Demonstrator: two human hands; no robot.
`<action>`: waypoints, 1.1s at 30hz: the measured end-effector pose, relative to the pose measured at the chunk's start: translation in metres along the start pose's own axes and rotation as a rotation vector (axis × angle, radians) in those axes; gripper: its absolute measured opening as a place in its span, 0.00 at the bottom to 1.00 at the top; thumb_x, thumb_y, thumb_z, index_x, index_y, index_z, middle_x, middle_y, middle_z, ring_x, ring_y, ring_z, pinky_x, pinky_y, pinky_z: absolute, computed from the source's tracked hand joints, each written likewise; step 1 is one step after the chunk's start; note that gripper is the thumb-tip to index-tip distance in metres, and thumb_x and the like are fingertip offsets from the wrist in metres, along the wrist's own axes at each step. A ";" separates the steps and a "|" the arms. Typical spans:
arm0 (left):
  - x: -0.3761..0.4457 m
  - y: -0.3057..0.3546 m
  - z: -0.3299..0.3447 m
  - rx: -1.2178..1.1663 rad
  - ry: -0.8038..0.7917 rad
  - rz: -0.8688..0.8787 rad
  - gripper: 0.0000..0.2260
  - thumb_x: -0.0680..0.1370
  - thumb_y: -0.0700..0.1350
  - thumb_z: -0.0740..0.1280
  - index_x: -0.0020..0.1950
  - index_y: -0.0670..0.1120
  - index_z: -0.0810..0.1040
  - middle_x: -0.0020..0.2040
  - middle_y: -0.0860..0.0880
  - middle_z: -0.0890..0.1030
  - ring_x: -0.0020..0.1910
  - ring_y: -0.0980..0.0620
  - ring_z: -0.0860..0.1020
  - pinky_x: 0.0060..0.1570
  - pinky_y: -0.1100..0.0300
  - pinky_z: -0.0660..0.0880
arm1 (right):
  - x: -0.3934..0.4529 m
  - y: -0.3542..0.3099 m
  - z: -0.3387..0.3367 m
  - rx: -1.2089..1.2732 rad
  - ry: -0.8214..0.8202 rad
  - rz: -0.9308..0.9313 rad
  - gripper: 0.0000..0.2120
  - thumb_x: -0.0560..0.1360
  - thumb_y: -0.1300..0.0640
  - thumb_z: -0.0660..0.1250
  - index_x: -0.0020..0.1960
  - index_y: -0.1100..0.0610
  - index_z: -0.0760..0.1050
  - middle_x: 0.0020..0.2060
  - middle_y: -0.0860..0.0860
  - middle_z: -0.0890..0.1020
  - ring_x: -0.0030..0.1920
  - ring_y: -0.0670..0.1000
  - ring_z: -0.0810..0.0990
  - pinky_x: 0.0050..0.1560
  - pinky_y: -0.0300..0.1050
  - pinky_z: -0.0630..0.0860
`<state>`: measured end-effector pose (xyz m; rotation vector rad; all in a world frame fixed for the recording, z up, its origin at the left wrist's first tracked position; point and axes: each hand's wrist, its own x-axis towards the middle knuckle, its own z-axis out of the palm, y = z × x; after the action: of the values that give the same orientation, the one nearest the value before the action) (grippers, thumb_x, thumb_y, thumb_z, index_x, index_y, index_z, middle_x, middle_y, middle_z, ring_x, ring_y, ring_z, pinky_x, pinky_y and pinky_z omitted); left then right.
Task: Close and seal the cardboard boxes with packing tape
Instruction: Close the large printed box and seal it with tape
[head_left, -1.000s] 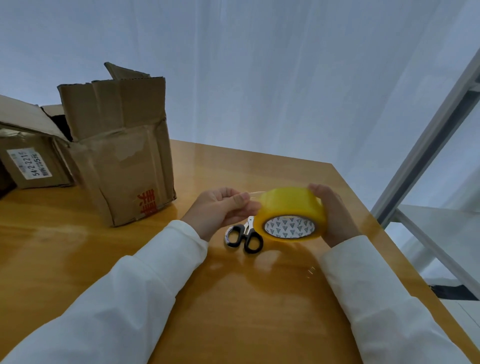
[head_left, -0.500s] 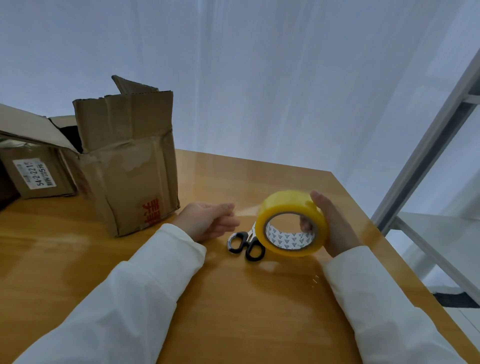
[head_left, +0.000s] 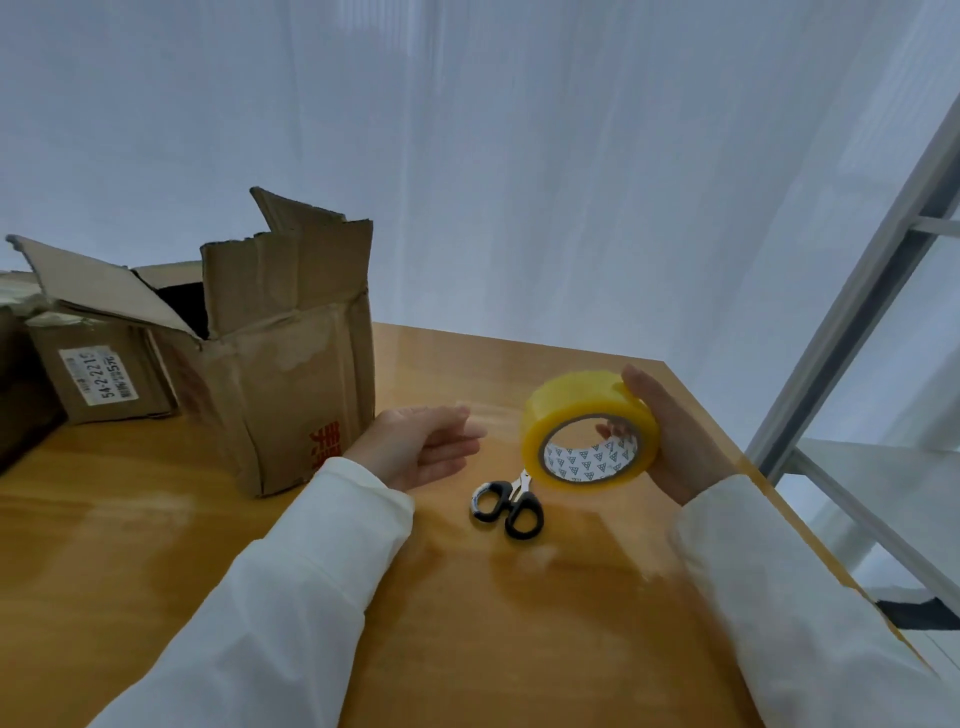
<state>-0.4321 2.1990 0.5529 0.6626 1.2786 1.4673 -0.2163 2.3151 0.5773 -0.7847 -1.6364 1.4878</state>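
Right hand (head_left: 675, 441) is wrapped around the yellow tape roll (head_left: 589, 423), fingers poking through the core, holding it up off the bench (head_left: 519, 623). Left hand (head_left: 421, 447) hangs loose beside it, fingers relaxed, gripping nothing. Black-handled scissors (head_left: 509, 506) lie just below, and the open cardboard box (head_left: 280, 374) stands left with flaps up.

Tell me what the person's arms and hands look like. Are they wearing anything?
Both arms are covered by long white sleeves, the left sleeve and the right sleeve, loose and a little wrinkled, ending in cuffs at the wrists. The left hand and right hand are bare: no gloves, rings or watch show.
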 end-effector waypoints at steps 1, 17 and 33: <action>0.000 0.003 -0.001 -0.048 -0.018 0.006 0.07 0.78 0.44 0.66 0.52 0.42 0.74 0.45 0.44 0.85 0.43 0.51 0.84 0.43 0.59 0.81 | 0.005 -0.010 0.005 -0.044 -0.024 -0.010 0.30 0.57 0.32 0.74 0.44 0.57 0.77 0.31 0.49 0.79 0.33 0.49 0.78 0.42 0.43 0.77; 0.009 0.005 -0.005 -0.186 0.158 0.062 0.16 0.83 0.45 0.54 0.70 0.41 0.63 0.54 0.39 0.81 0.48 0.47 0.80 0.48 0.56 0.75 | 0.032 -0.036 0.079 -1.160 -0.149 0.293 0.15 0.79 0.53 0.58 0.38 0.60 0.73 0.31 0.52 0.76 0.30 0.51 0.74 0.36 0.43 0.75; 0.010 0.001 -0.004 -0.215 0.145 0.073 0.20 0.83 0.46 0.56 0.74 0.42 0.60 0.48 0.43 0.82 0.45 0.50 0.82 0.43 0.58 0.77 | 0.002 -0.013 0.063 -1.701 -0.197 0.392 0.20 0.70 0.40 0.70 0.38 0.56 0.70 0.32 0.48 0.73 0.34 0.47 0.73 0.29 0.38 0.66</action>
<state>-0.4394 2.2065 0.5506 0.4710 1.1941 1.7103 -0.2708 2.2824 0.5890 -1.8831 -2.8546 -0.0451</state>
